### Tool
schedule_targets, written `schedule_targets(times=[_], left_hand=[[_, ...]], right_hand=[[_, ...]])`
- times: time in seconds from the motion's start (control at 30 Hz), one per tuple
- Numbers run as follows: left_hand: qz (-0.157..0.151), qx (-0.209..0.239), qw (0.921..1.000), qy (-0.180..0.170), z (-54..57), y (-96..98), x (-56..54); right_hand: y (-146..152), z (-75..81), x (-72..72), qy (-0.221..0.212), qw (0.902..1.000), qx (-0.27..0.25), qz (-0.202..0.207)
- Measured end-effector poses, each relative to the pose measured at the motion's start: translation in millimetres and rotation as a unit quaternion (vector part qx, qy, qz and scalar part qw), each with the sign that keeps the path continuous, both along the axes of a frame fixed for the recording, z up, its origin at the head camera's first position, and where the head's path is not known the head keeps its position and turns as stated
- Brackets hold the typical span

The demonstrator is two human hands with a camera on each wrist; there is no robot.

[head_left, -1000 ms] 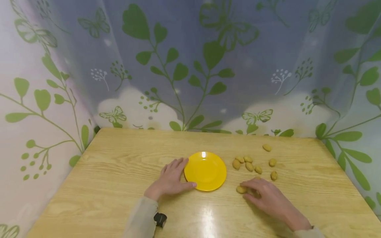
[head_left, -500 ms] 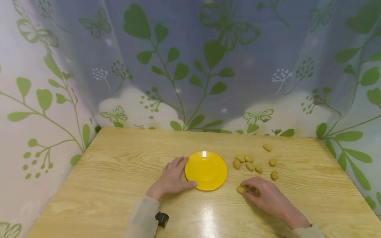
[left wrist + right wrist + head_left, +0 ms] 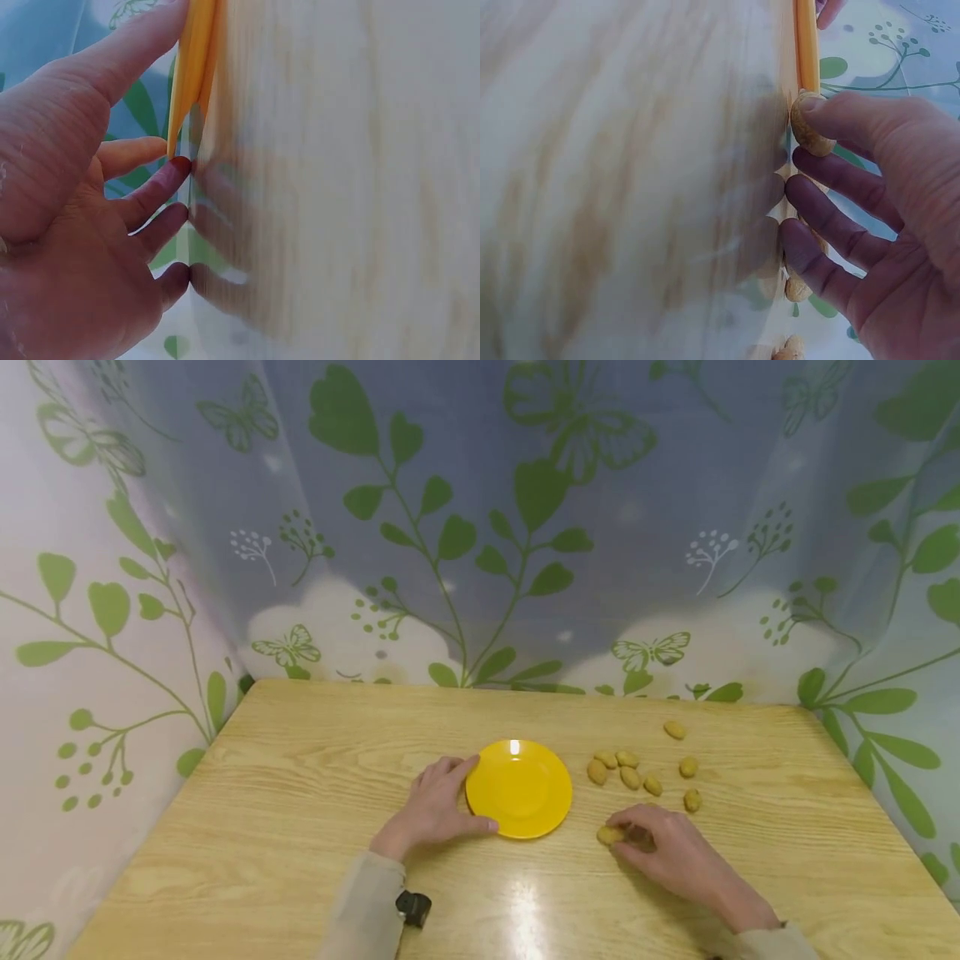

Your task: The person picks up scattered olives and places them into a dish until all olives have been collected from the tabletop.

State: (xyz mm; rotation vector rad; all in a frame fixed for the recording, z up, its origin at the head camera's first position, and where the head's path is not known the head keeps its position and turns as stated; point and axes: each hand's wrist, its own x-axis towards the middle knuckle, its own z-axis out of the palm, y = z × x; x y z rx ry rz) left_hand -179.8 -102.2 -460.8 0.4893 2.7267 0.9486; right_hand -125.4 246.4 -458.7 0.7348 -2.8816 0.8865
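"What does the left hand [image 3: 429,810] do?"
"I see its fingers spread apart, touching the rim of the yellow plate [image 3: 521,793]."
"And the right hand [image 3: 671,856]?"
"It pinches one peanut [image 3: 607,835] near the plate; other peanuts [image 3: 630,777] lie beyond on the worktop [image 3: 330,752]."

Peanuts [image 3: 630,777] right of the plate [image 3: 519,789]

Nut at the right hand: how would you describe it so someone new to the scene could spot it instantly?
On the wooden table, go from the round yellow plate rightward and slightly nearer the camera, to the right hand. The tan, oval nut pokes out from its fingertips toward the plate. It is pinched, whereas the other nuts plainly visible in the head view lie loose, farther back.
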Motion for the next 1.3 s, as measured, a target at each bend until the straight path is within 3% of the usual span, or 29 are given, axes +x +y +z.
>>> schedule_targets(times=[0.2, 0.5, 1.0, 1.3], left_hand=[[0.01, 0.007, 0.9999, -0.005, -0.5, 1.0, 1.9], [0.012, 0.014, 0.9997, -0.014, -5.1, 2.6, 3.9], [0.023, 0.028, 0.999, -0.026, -6.9, 2.7, 5.3], [0.033, 0.025, 0.9986, -0.032, -5.4, 3.1, 5.9]], right_hand=[[-2, -6.6, -1.7, 0.028, 0.9992, -0.024, 0.013], [-11, -5.1, -2.8, -0.038, 0.9955, -0.08, -0.035], [-30, -4.7, -13.4, -0.032, 0.9902, -0.133, -0.029], [-43, -1.4, -21.7, -0.05, 0.9878, -0.138, -0.051]])
